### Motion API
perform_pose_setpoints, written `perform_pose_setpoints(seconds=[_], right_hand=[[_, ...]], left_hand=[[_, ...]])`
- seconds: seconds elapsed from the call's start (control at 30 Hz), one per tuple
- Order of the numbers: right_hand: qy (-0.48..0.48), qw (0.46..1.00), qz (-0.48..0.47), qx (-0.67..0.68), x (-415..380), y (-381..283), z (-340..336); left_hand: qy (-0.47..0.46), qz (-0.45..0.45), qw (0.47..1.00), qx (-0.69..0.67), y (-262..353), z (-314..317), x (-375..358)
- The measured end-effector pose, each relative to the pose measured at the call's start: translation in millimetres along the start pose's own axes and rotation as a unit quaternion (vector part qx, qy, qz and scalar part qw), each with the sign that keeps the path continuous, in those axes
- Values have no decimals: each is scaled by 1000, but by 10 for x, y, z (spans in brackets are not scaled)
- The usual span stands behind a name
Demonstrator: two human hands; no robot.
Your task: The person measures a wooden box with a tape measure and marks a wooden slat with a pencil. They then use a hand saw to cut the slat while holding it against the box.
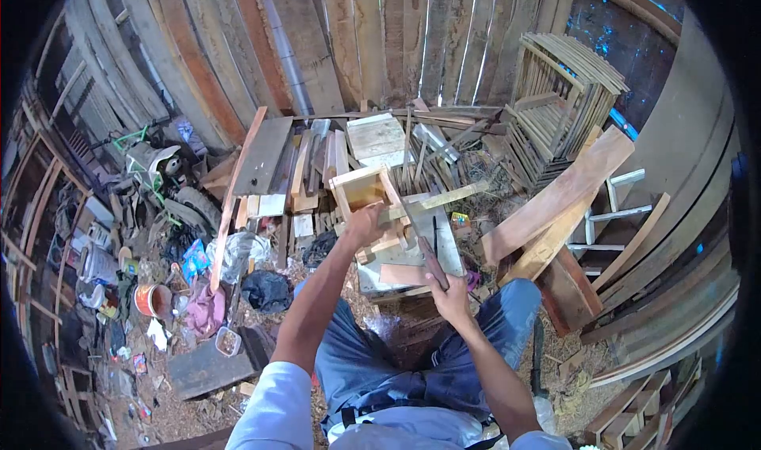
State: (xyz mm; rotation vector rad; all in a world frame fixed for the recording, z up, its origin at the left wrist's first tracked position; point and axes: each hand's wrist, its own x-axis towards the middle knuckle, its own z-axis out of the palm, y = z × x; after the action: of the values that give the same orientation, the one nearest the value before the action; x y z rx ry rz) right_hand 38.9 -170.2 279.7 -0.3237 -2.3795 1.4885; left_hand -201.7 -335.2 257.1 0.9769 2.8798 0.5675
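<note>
My left hand (pixel 367 222) is closed on a thin wooden strip (pixel 444 199), which reaches out to the right across a small wooden box frame (pixel 361 187). In my right hand (pixel 449 293) is the brown handle of a saw (pixel 430 258); its narrow blade points up and left, toward the strip beside the box. Under both hands lies a pale board (pixel 449 248) with a reddish wood piece (pixel 403 274) near its front edge. My left fingertips are partly hidden.
Two long planks (pixel 555 196) lean at the right, near a slatted wooden stack (pixel 567 93). At the left are an orange bucket (pixel 152 299), a dark board (pixel 208 364) and a green motorbike (pixel 154 164). A plank wall (pixel 396 45) stands behind.
</note>
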Motion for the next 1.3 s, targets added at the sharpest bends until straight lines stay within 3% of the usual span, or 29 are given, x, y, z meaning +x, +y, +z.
perform_pose_setpoints(seconds=[0.13,0.23,0.37,0.47,0.57,0.73,0.8,0.9,1.03,1.17,1.27,1.3], right_hand=[[7,1000,16,-4,-25,-74,-55],[18,1000,-17,-14,12,-93,-76],[8,1000,-1,-19,81,-98,-10],[14,1000,-7,-3,39,-61,31],[10,999,19,28,34,-48,35],[-12,998,61,5,77,-68,65],[0,999,29,18,84,-72,139],[5,999,28,23,64,-79,232],[15,998,41,38,41,-65,296],[-22,997,78,16,41,-55,305],[6,999,46,22,19,-234,357],[8,998,47,29,36,-259,352]], left_hand=[[47,42,998,21,-16,19,-1],[82,59,994,-36,-56,36,24],[32,-31,999,-17,134,-124,-54],[46,17,999,21,131,-139,-72],[134,110,984,30,-50,78,-79],[27,-33,998,54,96,-13,-11],[2,-106,990,93,144,-15,86],[31,-111,990,86,166,50,99],[54,-55,994,72,195,-48,-54],[73,4,996,-56,-81,39,-157],[4,-14,1000,3,78,-151,-173],[61,29,998,16,49,-85,-148]])
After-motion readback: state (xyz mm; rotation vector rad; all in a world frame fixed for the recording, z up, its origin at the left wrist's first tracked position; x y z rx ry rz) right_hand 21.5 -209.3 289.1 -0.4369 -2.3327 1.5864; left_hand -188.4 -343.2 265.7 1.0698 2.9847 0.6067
